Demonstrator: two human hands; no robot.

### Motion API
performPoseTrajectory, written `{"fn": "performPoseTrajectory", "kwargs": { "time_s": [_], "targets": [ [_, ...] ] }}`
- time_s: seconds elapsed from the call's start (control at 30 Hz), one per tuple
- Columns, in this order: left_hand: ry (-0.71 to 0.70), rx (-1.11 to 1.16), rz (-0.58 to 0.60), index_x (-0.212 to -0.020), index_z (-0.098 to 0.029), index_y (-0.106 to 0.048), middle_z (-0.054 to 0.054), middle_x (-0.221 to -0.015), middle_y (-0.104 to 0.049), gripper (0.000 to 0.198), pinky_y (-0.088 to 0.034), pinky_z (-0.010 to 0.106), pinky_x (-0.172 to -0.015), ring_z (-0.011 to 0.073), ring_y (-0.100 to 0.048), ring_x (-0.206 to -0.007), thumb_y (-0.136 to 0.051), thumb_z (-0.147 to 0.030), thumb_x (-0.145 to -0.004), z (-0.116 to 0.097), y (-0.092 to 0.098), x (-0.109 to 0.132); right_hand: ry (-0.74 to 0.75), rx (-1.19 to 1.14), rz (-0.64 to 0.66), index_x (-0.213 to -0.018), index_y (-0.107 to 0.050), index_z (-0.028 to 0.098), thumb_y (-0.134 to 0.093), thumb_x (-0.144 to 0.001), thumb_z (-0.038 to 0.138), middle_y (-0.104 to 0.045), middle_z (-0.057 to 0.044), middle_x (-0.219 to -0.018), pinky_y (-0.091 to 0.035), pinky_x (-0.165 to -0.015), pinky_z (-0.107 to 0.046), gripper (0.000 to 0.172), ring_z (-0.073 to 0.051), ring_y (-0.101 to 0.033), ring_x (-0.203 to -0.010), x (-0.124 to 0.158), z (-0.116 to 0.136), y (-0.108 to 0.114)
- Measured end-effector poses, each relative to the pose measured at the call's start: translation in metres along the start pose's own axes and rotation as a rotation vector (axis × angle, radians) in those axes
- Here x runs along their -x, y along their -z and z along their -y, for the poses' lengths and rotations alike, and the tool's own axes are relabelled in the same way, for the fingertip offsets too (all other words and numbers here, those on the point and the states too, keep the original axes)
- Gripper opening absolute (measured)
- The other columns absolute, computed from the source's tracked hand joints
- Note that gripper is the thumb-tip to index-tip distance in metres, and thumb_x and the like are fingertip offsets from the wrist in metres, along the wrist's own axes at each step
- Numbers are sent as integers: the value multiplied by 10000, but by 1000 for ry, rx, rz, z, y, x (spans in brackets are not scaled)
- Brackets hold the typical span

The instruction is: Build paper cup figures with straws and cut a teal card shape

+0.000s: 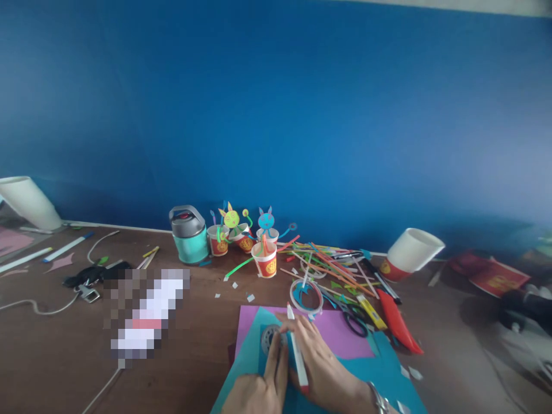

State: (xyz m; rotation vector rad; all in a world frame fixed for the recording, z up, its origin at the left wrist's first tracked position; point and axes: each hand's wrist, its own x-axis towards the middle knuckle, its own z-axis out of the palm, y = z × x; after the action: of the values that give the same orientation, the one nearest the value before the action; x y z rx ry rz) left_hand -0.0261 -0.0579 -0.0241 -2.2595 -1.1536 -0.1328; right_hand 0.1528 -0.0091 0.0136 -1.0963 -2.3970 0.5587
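- Our left hand (252, 394), fingers straight, ungripping, rests on the grey disc (266, 338);
- our right hand (321, 362) grips the white marker (298, 357); we should steady the disc.

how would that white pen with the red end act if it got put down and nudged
The white pen would probably roll, since its barrel looks long and round. It is likely light, being so slim beside the fingers of the right hand. It should stay stiff too, as it looks straight along its length.
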Motion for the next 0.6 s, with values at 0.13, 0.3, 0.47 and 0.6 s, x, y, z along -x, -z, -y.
{"fn": "performPoseTrajectory", "kwargs": {
  "time_s": [0.13, 0.3, 0.47, 0.6],
  "targets": [
    [38, 131, 153, -1382, -208, -463, 231, -1364, -497, 613, -458, 224, -307, 102, -557, -325, -507, -71, -786, 0, 7, -4, -9, -23, 46, -1231, -483, 170, -468, -658, 53, -587, -138, -1174, -411, -957, -403, 585, -265, -528, -1107, -11, 5, -7],
    [64, 595, 516, -1443, -222, -354, 173, -1456, -400, 683, -578, 282, -537, 189, -702, -570, -479, -49, -794, 22, 22, -18, -80, -135, 46, -1129, -508, 172, -503, -646, 44, -602, -103, -1058, -426, -905, -380, 499, -238, -551, -1013, -22, 13, -3],
    [377, 923, 452, -1199, -245, -564, 51, -1250, -633, 377, -524, 279, -846, 209, -670, -984, -518, -185, -830, 66, 43, -43, -167, -170, 46, -1119, -497, 196, -599, -650, 84, -597, -103, -1120, -404, -938, -401, 493, -256, -540, -1052, -23, 14, -5],
    [409, 914, 517, -1012, -207, -646, 55, -967, -729, 246, -519, 271, -774, 225, -683, -910, -586, -245, -776, 81, 42, -67, -200, -186, 13, -1214, -444, 194, -618, -618, 51, -585, -112, -1189, -406, -948, -391, 637, -262, -526, -1098, -21, 10, -11]
  ]
}}
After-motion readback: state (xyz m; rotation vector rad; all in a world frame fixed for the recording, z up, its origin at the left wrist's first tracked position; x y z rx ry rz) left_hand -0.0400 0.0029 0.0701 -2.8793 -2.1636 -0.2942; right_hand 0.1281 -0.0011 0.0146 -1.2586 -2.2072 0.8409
